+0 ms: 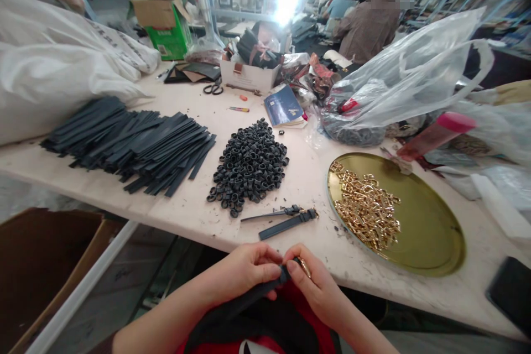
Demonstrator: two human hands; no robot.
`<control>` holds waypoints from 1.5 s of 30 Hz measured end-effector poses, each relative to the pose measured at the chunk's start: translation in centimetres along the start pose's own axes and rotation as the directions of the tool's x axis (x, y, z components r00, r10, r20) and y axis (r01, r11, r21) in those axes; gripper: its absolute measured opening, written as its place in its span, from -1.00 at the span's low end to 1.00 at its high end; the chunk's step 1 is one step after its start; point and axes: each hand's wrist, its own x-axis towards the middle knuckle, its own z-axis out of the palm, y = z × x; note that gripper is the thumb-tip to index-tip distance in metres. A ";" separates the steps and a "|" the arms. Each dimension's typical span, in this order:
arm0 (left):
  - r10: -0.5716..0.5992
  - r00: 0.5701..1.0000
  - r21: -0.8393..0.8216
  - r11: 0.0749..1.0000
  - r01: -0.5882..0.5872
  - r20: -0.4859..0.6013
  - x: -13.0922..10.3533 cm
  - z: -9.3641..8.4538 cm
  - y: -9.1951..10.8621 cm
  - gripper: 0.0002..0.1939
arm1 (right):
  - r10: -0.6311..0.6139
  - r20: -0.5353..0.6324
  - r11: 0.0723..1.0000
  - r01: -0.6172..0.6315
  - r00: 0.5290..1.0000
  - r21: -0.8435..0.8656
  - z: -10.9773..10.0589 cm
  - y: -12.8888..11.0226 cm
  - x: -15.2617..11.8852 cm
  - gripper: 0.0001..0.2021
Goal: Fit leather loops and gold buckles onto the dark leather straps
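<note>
My left hand [249,272] pinches a dark strap [255,293] just in front of the table's edge, above my lap. The fingers of my right hand [313,282] are closed at the strap's end, around a gold buckle [305,267] that partly shows between them. Fingertips hide where strap and buckle meet. On the table ahead lie two straps with buckles [287,224] and a heap of small dark loops [251,163]. Further left is a pile of loose dark strips [141,141]. Gold buckles [369,207] fill the left side of a round gold tray [431,232].
A white sack [50,61] bulges over the left end. Scissors [213,88], a blue booklet [284,106], and a white box [249,74] stand further back. Plastic bags [398,83] and a pink-capped bottle [440,135] crowd the right. A dark phone-like object [512,293] lies at the near right.
</note>
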 end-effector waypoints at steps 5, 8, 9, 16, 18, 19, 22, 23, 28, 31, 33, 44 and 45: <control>0.045 0.999 0.331 0.943 -0.036 -0.020 -1.0 0.5 -0.3 -0.71 | -0.074 -0.057 0.989 0.066 0.996 -0.134 0.8 0.2 -0.7 -0.81; 0.078 0.995 0.384 0.922 -0.051 -0.056 -1.1 1.3 -0.2 -0.74 | -0.106 -0.056 0.975 0.093 0.993 -0.201 0.7 0.1 -1.1 -0.82; 0.085 0.995 0.390 0.919 -0.057 -0.054 -1.1 1.5 -0.2 -0.74 | -0.112 -0.064 0.974 0.096 0.992 -0.206 0.7 0.0 -1.3 -0.82; 0.151 0.989 0.471 0.872 -0.132 -0.004 -1.9 1.4 0.3 -0.75 | -0.098 -0.100 0.995 0.097 0.990 -0.019 1.5 -0.2 -1.5 -0.78; 0.154 0.988 0.488 0.863 -0.130 -0.009 -2.1 1.4 0.6 -0.74 | -0.105 -0.112 0.994 0.105 0.988 -0.007 1.6 -0.1 -1.4 -0.77; 0.159 0.987 0.495 0.859 -0.129 -0.019 -2.0 1.4 0.8 -0.73 | -0.114 -0.129 0.994 0.113 0.985 -0.015 1.6 -0.1 -1.4 -0.76; 0.187 0.982 0.548 0.825 -0.137 -0.036 -1.5 1.6 1.3 -0.68 | -0.135 -0.198 0.991 0.127 0.971 -0.051 1.4 0.4 -1.3 -0.75; 0.188 0.981 0.578 0.805 -0.134 -0.035 -1.3 1.5 1.4 -0.66 | -0.143 -0.213 0.989 0.132 0.966 -0.064 1.2 0.5 -1.3 -0.75; 0.212 0.977 0.626 0.757 -0.189 0.038 -0.4 0.5 1.5 -0.64 | -0.163 -0.192 0.984 0.146 0.968 -0.100 0.6 0.3 -1.0 -0.76; 0.247 0.969 0.590 0.780 -0.211 0.019 0.2 0.1 1.2 -0.67 | -0.154 -0.132 0.986 0.143 0.979 -0.088 0.3 -0.2 -0.2 -0.76; 0.245 0.970 0.551 0.808 -0.207 0.006 0.6 -0.1 1.1 -0.68 | -0.153 -0.131 0.986 0.142 0.980 -0.088 0.2 -0.4 0.4 -0.76; 0.133 0.991 0.350 0.929 -0.124 -0.004 2.1 -1.6 1.6 -0.78 | -0.114 -0.252 0.993 0.101 0.961 -0.066 0.3 0.7 2.8 -0.74; 0.131 0.991 0.359 0.926 -0.118 -0.011 2.4 -1.5 1.4 -0.77 | -0.115 -0.245 0.992 0.099 0.963 -0.078 0.4 0.8 2.8 -0.74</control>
